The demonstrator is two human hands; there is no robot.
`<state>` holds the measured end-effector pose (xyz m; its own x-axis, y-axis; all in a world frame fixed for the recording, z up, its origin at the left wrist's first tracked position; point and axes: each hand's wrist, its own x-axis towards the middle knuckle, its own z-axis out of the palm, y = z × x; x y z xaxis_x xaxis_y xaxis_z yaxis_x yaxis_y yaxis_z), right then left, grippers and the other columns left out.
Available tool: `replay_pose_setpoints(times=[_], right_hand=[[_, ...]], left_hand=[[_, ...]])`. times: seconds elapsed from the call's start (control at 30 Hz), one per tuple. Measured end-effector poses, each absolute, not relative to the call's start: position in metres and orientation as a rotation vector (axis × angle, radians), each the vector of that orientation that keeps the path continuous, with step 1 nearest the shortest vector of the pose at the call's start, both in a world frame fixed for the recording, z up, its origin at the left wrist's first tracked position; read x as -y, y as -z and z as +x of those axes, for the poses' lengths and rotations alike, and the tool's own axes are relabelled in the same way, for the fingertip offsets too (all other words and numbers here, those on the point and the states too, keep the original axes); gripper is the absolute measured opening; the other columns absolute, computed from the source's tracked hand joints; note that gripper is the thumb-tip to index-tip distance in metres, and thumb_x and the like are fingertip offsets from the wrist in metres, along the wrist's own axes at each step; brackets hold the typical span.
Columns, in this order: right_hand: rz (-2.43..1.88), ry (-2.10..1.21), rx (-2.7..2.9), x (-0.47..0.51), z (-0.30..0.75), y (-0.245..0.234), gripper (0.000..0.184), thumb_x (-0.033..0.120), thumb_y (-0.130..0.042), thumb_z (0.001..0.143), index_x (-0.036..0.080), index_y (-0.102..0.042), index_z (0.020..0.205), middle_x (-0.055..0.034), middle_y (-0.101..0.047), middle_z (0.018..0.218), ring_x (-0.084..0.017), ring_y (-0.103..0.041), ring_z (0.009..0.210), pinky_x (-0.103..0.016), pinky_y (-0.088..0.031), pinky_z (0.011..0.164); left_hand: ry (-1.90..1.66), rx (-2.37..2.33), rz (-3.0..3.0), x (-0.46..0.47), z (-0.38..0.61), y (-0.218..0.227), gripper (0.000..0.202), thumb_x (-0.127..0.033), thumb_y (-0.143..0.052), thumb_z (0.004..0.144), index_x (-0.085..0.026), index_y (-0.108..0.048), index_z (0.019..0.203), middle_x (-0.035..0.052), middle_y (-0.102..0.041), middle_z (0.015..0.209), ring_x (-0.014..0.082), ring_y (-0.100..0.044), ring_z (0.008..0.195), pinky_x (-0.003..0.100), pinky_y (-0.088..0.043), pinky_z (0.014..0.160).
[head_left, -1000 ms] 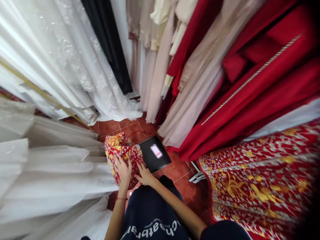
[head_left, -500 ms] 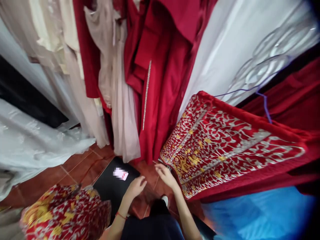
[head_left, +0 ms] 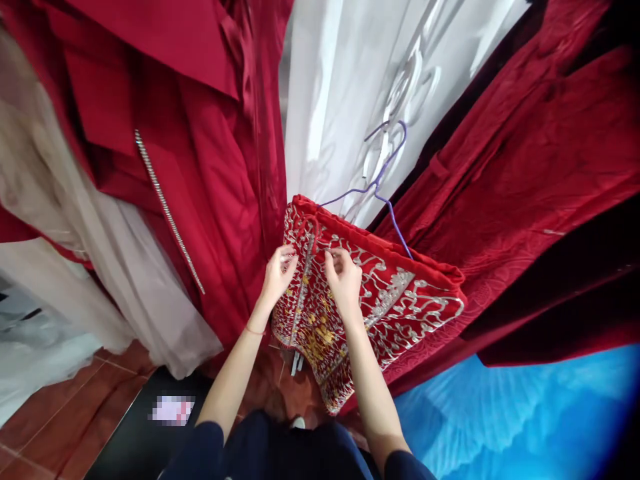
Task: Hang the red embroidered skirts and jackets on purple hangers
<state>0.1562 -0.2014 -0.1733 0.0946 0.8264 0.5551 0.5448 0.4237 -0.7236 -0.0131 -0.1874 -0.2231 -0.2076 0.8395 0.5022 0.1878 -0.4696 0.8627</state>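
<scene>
A red garment with silver and gold embroidery point(head_left: 400, 293) hangs on a purple wire hanger point(head_left: 385, 173) among other hanging clothes. My left hand point(head_left: 277, 273) grips its front left edge near the top, fingers curled on the cloth. Close beside it, my right hand point(head_left: 344, 280) pinches the embroidered front, fingers bent onto the fabric. A red thread bracelet circles my left wrist.
Plain red robes point(head_left: 200, 167) hang to the left, one with a silver trim line. A white garment point(head_left: 340, 87) hangs behind, dark red velvet point(head_left: 525, 173) to the right, blue cloth point(head_left: 525, 413) lower right. A black flat box point(head_left: 145, 427) lies on the red tile floor.
My view swung right, away from the folded patterned cloth on the floor. Both hands left that cloth, rose, and took hold of the hanging embroidered garment.
</scene>
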Motion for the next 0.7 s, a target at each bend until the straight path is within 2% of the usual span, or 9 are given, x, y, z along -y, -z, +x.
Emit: replay_pose_setpoints(times=[0.07,0.13,0.23,0.3,0.43,0.57,0.7], right_hand=[[-1.365,-0.188,1.603,0.188,0.149,0.163,0.037,0.054,-0.053,0.094,0.02,-0.066,0.102,-0.0006,-0.069,0.067,-0.016,-0.064,0.059,-0.025,-0.043,0.061],[-1.483,-0.089,1.62,0.178,0.14,0.159,0.041,0.058,-0.054,0.093,0.019,-0.066,0.102,-0.0015,-0.07,0.066,-0.017,-0.066,0.06,-0.025,-0.042,0.063],[-1.595,0.015,1.608,0.166,0.125,0.162,0.043,0.058,-0.052,0.095,0.018,-0.064,0.102,-0.004,-0.07,0.067,-0.018,-0.066,0.059,-0.025,-0.039,0.061],[-1.623,0.064,1.594,0.16,0.118,0.165,0.038,0.052,-0.049,0.098,0.018,-0.064,0.1,-0.0047,-0.071,0.068,-0.017,-0.066,0.057,-0.024,-0.037,0.058],[-1.591,0.119,1.539,0.157,0.113,0.163,0.022,0.036,-0.051,0.096,0.019,-0.063,0.091,-0.0014,-0.071,0.065,-0.015,-0.064,0.052,-0.023,-0.034,0.054],[-1.445,0.137,1.376,0.171,0.116,0.154,0.015,0.032,-0.054,0.091,0.02,-0.058,0.083,0.0039,-0.064,0.058,-0.011,-0.059,0.048,-0.021,-0.038,0.052],[-1.322,0.181,1.203,0.185,0.116,0.15,0.011,0.029,-0.057,0.09,0.021,-0.056,0.083,0.0064,-0.057,0.057,-0.008,-0.053,0.047,-0.02,-0.044,0.053]], left_hand=[[-1.858,-1.213,1.47,0.158,-0.007,0.206,0.042,-0.036,-0.069,0.086,-0.018,-0.055,0.122,0.0138,-0.066,0.12,0.0152,-0.069,0.094,0.026,-0.055,0.079],[-1.901,-1.188,1.431,0.137,-0.003,0.195,0.045,-0.036,-0.074,0.082,-0.018,-0.056,0.118,0.0105,-0.067,0.112,0.0133,-0.068,0.088,0.023,-0.053,0.074],[-1.854,-1.088,1.465,0.117,0.002,0.187,0.034,-0.036,-0.075,0.08,-0.016,-0.06,0.102,0.0039,-0.067,0.09,0.0114,-0.065,0.079,0.02,-0.05,0.069],[-1.787,-1.021,1.512,0.109,0.002,0.185,0.026,-0.036,-0.073,0.081,-0.016,-0.061,0.094,0.002,-0.065,0.084,0.0105,-0.063,0.075,0.019,-0.049,0.067],[-1.732,-1.055,1.638,0.102,-0.009,0.181,0.017,-0.033,-0.066,0.086,-0.017,-0.062,0.089,0.0008,-0.064,0.082,0.0082,-0.058,0.065,0.018,-0.046,0.059],[-1.819,-1.212,1.9,0.097,-0.03,0.178,0.007,-0.023,-0.063,0.085,-0.017,-0.066,0.087,0.0023,-0.064,0.089,0.0091,-0.06,0.069,0.018,-0.047,0.059],[-1.833,-1.218,1.944,0.092,-0.049,0.181,0.013,-0.023,-0.061,0.088,-0.017,-0.067,0.097,0.0018,-0.066,0.083,0.0102,-0.061,0.069,0.019,-0.05,0.062]])
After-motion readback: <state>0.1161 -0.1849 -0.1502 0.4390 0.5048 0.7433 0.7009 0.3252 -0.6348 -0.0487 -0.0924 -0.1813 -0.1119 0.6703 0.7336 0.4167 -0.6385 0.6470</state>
